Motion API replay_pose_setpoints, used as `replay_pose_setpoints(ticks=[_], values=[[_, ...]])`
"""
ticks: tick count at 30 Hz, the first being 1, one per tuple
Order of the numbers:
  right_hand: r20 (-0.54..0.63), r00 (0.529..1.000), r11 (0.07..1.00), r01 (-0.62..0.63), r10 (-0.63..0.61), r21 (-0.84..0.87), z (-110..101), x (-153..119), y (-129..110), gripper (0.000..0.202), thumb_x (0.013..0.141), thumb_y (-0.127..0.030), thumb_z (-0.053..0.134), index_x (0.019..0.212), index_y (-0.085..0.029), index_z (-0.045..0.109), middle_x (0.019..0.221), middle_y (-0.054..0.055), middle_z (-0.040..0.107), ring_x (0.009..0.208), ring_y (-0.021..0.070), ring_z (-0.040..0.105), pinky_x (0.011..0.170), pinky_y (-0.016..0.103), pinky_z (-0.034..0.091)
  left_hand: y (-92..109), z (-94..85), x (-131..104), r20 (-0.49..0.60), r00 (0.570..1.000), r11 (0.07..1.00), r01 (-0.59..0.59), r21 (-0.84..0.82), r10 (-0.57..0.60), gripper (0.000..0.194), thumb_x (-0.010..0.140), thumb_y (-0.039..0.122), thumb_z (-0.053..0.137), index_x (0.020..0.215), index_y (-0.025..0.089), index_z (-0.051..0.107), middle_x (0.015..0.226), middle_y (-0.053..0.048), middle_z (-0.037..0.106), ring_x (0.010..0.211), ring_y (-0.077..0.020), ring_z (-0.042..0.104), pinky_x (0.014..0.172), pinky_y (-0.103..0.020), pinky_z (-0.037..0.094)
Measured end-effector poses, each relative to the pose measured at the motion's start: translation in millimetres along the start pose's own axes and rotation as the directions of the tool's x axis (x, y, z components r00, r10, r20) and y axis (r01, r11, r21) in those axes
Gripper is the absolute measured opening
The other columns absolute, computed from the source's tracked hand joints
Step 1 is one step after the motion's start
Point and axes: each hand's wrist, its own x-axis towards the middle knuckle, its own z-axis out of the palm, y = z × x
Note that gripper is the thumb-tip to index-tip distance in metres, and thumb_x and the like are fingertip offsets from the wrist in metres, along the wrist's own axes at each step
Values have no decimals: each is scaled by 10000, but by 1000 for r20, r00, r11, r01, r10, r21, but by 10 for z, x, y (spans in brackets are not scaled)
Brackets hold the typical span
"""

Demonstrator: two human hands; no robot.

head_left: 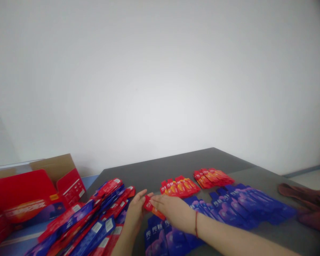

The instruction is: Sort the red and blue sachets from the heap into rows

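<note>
A red-and-orange pouch (148,204) is held between my two hands above the dark table. My left hand (136,210) grips its left edge, with the fingers partly hidden behind it. Over its right side lies my right hand (174,210), closed on the pouch and covering much of it. Just below them, blue pouches (157,236) with purple fruit prints lie in an overlapping row. Beyond the right hand sits a fanned row of red pouches (180,186) with orange fruit prints.
A mixed pile of red and blue pouches (96,217) lies to the left. Beside it stands an open red printed box (29,199) with cardboard behind. Farther right are more red pouches (212,177), blue pouches (242,206) and a brown cloth (309,204). A white wall (160,89) rises behind.
</note>
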Motion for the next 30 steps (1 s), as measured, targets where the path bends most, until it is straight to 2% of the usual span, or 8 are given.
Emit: replay_pose_setpoints(ticks=[3, 7, 11, 15, 19, 21, 24, 30], values=[[11, 985, 985, -169, 170, -35, -83, -145, 324, 495, 888, -78, 367, 1374, -116, 451, 1420, 116, 465, 1306, 196, 419, 1106, 339, 308, 54, -90, 33, -43, 997, 997, -62, 46, 64, 377, 825, 186, 530, 1196, 149, 478, 1223, -173, 624, 931, -210, 689, 716, -276, 534], [81, 903, 900, -406, 421, -156, -140, -250, 858, 474, 901, -76, 318, 1348, -69, 479, 1382, 161, 498, 1267, 223, 466, 1081, 347, 329, -1, -176, 134, -39, 995, 988, -89, 123, 94, 364, 799, 214, 502, 1156, 145, 493, 1263, -197, 590, 1011, -244, 663, 764, -322, 527], [112, 874, 874, -450, 473, -181, -50, -247, 1189, 435, 909, -86, 309, 1261, -49, 561, 1272, 201, 584, 1190, 243, 539, 1023, 345, 383, -138, -221, 262, -61, 994, 970, -79, 232, 95, 377, 723, 217, 506, 1087, 125, 535, 1229, -221, 602, 989, -281, 667, 754, -365, 521], [152, 876, 883, -429, 458, -188, 117, -229, 1297, 445, 891, -82, 335, 1282, -56, 546, 1301, 201, 560, 1212, 241, 518, 1031, 351, 364, -199, -232, 302, -91, 989, 910, -73, 408, 120, 347, 702, 181, 490, 1036, 131, 569, 1175, -196, 636, 968, -267, 671, 747, -356, 510], [193, 889, 906, -385, 416, -177, 219, -218, 1346, 519, 848, -293, 535, 1306, -49, 525, 1343, 213, 519, 1272, 291, 450, 1063, 378, 321, -203, -222, 251, -67, 984, 785, -89, 613, 164, 318, 738, 89, 402, 981, 136, 602, 1120, -162, 669, 958, -218, 666, 781, -327, 497], [196, 890, 908, -382, 412, -175, 238, -207, 1362, 537, 881, -400, 492, 1278, -44, 551, 1325, 225, 532, 1260, 307, 460, 1048, 399, 334, -194, -216, 218, -38, 980, 706, -113, 700, 195, 300, 765, 84, 407, 974, 151, 612, 1119, -139, 676, 994, -203, 652, 828, -310, 481], [193, 891, 907, -378, 410, -185, 263, -195, 1359, 508, 947, -390, 364, 1219, -25, 590, 1286, 235, 560, 1221, 301, 497, 1026, 394, 351, -164, -189, 166, 7, 969, 572, -151, 806, 246, 286, 808, 101, 413, 998, 163, 617, 1132, -115, 675, 1048, -183, 629, 893, -284, 446], [177, 880, 889, -401, 441, -220, 322, -210, 1314, 479, 949, -359, 387, 1247, -24, 557, 1298, 237, 545, 1222, 301, 484, 1019, 395, 346, 12, -46, -34, 77, 952, 241, -152, 958, 295, 277, 852, 133, 416, 1031, 150, 627, 1095, -121, 685, 1055, -194, 615, 925, -275, 407]])
